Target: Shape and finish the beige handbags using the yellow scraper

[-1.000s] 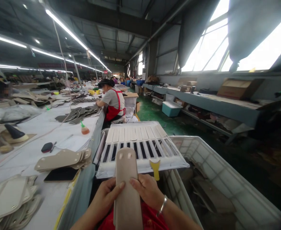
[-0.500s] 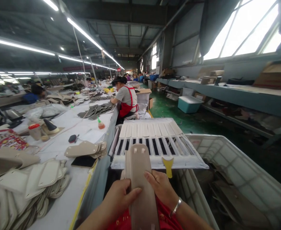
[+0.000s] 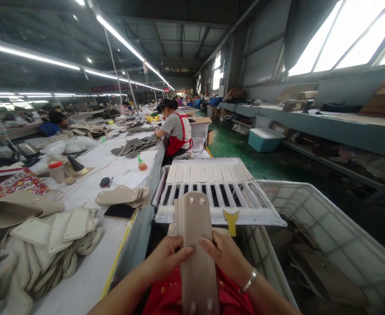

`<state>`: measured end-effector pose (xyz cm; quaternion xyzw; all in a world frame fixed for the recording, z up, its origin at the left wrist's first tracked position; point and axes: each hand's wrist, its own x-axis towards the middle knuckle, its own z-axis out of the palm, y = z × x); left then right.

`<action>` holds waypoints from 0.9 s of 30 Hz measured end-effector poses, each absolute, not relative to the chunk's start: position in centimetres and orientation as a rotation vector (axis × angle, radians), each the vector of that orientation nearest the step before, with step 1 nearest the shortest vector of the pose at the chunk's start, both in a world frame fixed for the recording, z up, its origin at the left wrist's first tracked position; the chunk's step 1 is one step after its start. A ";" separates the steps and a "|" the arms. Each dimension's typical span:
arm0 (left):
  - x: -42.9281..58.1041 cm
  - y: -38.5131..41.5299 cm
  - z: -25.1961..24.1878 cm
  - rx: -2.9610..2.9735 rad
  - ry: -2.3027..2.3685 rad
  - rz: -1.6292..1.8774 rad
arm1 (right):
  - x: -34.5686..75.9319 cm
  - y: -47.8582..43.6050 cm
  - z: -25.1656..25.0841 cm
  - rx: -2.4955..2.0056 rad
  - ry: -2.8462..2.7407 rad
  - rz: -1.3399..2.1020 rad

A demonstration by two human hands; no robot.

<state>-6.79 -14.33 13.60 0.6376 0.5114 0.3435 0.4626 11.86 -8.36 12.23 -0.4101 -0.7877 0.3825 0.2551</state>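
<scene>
A stack of long beige leather pieces [image 3: 197, 245] with rounded ends stands lengthwise before me, small pale fasteners showing at both ends of the top piece. My left hand [image 3: 167, 258] grips its left edge, the thumb lying across the front. On the opposite edge, my right hand [image 3: 230, 253] is closed round the stack, thumb also on its face. Their other fingers are mostly hidden behind the leather. Just beyond stands a white slatted rack [image 3: 267, 218] with a row of pale strips [image 3: 205, 173] along its far part. A yellow forked piece [image 3: 231, 222] hangs at its near edge.
White leather flaps [image 3: 57, 236] are heaped on the table at left, near more beige pieces [image 3: 121, 195] and a red-lidded jar [image 3: 57, 172]. A large plastic crate [image 3: 291, 186] stands at right. A co-worker in a red apron [image 3: 181, 133] sits farther along the table.
The view has turned slightly left, so the table and rack appear farther right. The stack's lower end with its fasteners now shows more. Both hands keep their hold.
</scene>
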 end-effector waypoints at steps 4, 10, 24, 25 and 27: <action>-6.9 -14.8 13.2 1.723 1.409 0.786 | 13.0 -10.1 11.9 -1.025 -2.255 1.141; -6.7 -16.6 12.3 1.836 1.605 0.565 | 13.2 -11.6 11.5 -1.028 -2.230 1.255; -6.4 -17.4 11.7 1.676 1.400 0.780 | 12.5 -12.3 10.8 -0.883 -1.810 1.587; -6.2 -17.4 11.8 1.671 1.414 0.797 | 12.8 -12.2 10.8 -0.865 -1.750 1.614; -5.5 -17.3 12.1 1.650 1.415 0.820 | 13.6 -11.6 10.7 -0.841 -1.638 1.665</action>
